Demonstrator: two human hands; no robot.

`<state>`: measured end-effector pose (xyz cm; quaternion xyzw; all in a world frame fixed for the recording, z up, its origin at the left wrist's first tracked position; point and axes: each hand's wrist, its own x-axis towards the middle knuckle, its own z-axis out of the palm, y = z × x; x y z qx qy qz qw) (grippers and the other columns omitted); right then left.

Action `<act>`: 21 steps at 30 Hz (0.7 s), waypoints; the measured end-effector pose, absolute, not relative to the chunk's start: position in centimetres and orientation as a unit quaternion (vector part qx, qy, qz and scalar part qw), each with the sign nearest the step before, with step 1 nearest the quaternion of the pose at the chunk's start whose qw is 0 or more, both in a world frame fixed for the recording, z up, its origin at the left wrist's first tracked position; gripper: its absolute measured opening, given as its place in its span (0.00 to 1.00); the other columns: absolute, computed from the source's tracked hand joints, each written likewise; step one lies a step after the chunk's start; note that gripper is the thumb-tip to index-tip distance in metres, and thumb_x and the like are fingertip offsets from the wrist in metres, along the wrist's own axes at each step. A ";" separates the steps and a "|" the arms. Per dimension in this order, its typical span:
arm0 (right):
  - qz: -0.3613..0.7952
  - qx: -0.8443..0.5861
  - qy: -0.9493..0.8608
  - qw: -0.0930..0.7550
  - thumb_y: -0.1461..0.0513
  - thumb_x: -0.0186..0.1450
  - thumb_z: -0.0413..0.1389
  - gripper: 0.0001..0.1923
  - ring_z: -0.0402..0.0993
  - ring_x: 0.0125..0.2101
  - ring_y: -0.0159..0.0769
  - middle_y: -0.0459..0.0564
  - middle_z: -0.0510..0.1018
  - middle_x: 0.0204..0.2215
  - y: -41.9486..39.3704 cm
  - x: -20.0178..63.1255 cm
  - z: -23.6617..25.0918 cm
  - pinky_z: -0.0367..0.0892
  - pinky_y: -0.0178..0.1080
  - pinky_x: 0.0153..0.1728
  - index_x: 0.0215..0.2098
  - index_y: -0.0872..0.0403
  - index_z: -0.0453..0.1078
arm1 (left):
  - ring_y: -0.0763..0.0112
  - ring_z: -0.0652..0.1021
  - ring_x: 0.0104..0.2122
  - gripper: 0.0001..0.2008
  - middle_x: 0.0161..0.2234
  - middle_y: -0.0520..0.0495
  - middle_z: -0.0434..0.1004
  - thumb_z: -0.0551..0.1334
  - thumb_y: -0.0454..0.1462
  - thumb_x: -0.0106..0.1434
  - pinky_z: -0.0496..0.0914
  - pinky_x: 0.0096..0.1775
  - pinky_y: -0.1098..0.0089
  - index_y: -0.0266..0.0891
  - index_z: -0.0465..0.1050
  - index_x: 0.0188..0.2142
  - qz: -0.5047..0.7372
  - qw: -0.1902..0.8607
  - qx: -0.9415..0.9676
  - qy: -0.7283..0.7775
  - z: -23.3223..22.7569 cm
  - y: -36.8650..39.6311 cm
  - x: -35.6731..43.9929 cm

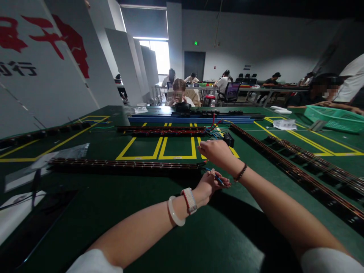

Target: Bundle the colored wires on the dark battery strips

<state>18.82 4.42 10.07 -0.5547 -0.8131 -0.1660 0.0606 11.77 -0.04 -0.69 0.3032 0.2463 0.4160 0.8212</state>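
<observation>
My left hand (209, 185), with a woven watch band and a pale bangle at the wrist, is closed round thin blue wires (219, 181) that cross its fingers. The wires come from the right end of a long dark rail with copper strips (127, 165), which lies flat on the green table. Just above and beyond it, my right hand (216, 153) is curled with its fingers drawn together. Whatever it may pinch is hidden. Short red and yellow wire ends (203, 163) show under the right hand, by the rail's end.
Behind lies another rail with red wires (170, 131), and a black block (228, 139) beside its wire bundle. Long copper-striped rails (298, 170) run down the right side. A green basket (335, 118) stands at far right, a plastic bag (71, 151) at left. A person (179, 94) sits opposite.
</observation>
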 end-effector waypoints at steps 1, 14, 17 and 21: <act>-0.180 -0.539 -0.822 0.034 0.63 0.69 0.44 0.13 0.73 0.28 0.37 0.57 0.76 0.29 4.6 17.7 10.3 0.53 0.34 0.24 0.35 0.59 0.69 | 0.68 0.77 0.25 0.13 0.24 0.46 0.74 0.57 0.43 0.64 0.71 0.37 0.63 0.36 0.64 0.30 0.417 0.820 0.304 0.248 -0.9 0.1 11.9; -0.039 -0.617 -0.769 0.164 0.43 0.68 0.38 0.30 0.62 0.18 0.31 0.48 0.70 0.17 2.2 25.1 8.5 0.46 0.34 0.22 0.22 0.54 0.65 | 0.64 0.78 0.30 0.14 0.28 0.41 0.76 0.50 0.41 0.67 0.70 0.42 0.58 0.35 0.65 0.31 0.381 0.839 0.290 0.260 0.3 -0.1 11.1; 0.024 -0.592 -0.776 0.215 0.45 0.69 0.38 0.29 0.59 0.18 0.30 0.46 0.68 0.17 0.0 26.9 5.3 0.48 0.33 0.22 0.21 0.54 0.62 | 0.66 0.78 0.30 0.13 0.29 0.42 0.76 0.47 0.38 0.69 0.70 0.42 0.59 0.35 0.65 0.32 0.385 0.832 0.295 0.269 0.4 -0.1 11.4; 0.036 -0.584 -0.781 0.217 0.46 0.69 0.40 0.26 0.57 0.19 0.29 0.45 0.66 0.18 -1.1 27.3 2.4 0.48 0.33 0.24 0.22 0.54 0.60 | 0.68 0.78 0.30 0.10 0.30 0.43 0.75 0.47 0.37 0.69 0.70 0.42 0.59 0.36 0.63 0.35 0.390 0.816 0.316 0.288 0.3 -0.2 11.4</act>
